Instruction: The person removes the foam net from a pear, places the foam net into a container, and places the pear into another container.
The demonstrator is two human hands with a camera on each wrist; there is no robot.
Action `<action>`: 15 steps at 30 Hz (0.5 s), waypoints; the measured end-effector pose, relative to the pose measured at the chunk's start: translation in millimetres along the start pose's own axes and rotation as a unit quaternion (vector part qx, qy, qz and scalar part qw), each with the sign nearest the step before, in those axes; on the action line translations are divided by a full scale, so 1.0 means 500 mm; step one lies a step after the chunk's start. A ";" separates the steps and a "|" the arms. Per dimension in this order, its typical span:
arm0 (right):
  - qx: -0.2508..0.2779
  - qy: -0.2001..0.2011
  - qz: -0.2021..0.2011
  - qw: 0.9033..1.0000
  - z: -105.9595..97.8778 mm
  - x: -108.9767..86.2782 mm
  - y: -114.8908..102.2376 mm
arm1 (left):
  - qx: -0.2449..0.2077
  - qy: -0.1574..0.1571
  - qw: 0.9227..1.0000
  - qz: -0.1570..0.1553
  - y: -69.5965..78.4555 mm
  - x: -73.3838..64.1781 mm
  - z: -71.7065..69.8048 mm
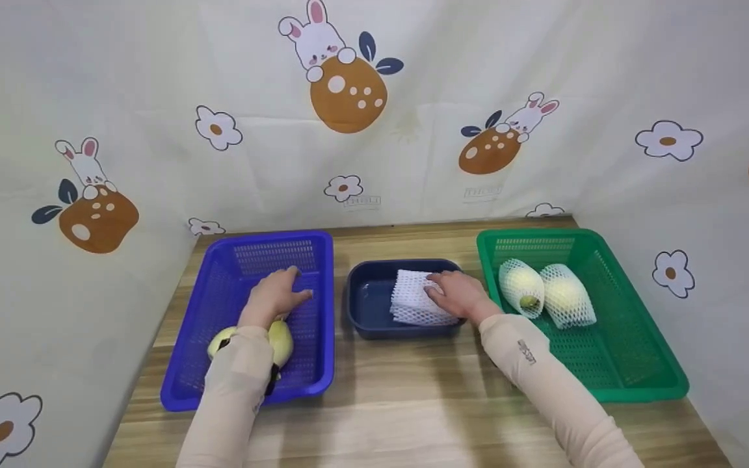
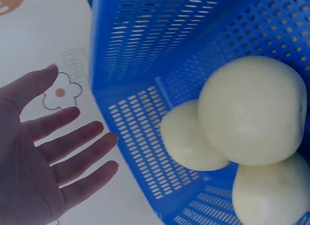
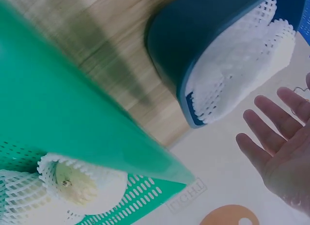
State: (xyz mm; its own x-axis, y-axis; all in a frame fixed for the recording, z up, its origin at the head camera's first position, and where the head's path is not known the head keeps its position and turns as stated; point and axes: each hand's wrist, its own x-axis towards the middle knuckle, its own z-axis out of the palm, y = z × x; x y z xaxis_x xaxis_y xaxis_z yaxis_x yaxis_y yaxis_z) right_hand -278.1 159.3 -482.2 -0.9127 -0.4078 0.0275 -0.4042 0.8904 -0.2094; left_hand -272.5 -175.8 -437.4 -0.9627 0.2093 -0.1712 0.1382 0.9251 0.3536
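Observation:
Over the blue basket [image 1: 194,331] hangs my left hand [image 1: 272,300], its fingers spread and nothing in them. Several pale melons [image 1: 281,343] lie in that basket, partly hidden under my left forearm; three show in the left wrist view, one large melon [image 2: 252,111] in front. My right hand [image 1: 459,296] hovers at the right end of a small navy bin [image 1: 368,331], above a stack of white foam net sleeves [image 1: 413,302]. In the right wrist view the fingers of this hand [image 3: 286,142] are extended and apart from the sleeves [image 3: 237,65].
To the right stands a green basket [image 1: 634,325] with two melons [image 1: 566,292] in foam nets at its back left. All containers sit on a wooden table [image 1: 387,403]. A curtain [image 1: 413,156] printed with rabbits and flowers hangs behind and at both sides.

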 end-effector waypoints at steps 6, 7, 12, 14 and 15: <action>0.009 0.039 0.014 0.999 -0.027 -0.003 0.005 | -0.004 0.060 0.998 0.032 0.026 -0.006 0.005; 0.012 0.044 0.016 0.999 -0.033 -0.004 0.008 | -0.004 0.063 0.997 0.038 0.030 -0.007 0.006; 0.025 0.068 0.031 0.997 -0.061 -0.009 0.030 | -0.004 0.055 0.996 0.066 0.050 -0.012 0.012; 0.037 0.074 0.041 0.996 -0.071 -0.012 0.044 | -0.001 0.045 0.996 0.074 0.055 -0.012 0.016; 0.041 0.076 0.046 0.995 -0.076 -0.014 0.052 | 0.001 0.039 0.996 0.076 0.056 -0.012 0.019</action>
State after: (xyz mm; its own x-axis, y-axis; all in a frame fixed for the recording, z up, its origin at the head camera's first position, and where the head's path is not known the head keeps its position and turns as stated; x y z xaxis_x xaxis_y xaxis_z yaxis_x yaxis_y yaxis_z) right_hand -284.5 193.0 -450.7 -0.9466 -0.2850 0.1510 -0.3184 0.9003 -0.2967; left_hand -260.7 -147.9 -435.2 -0.9459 0.3214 -0.0440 0.2837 0.8855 0.3679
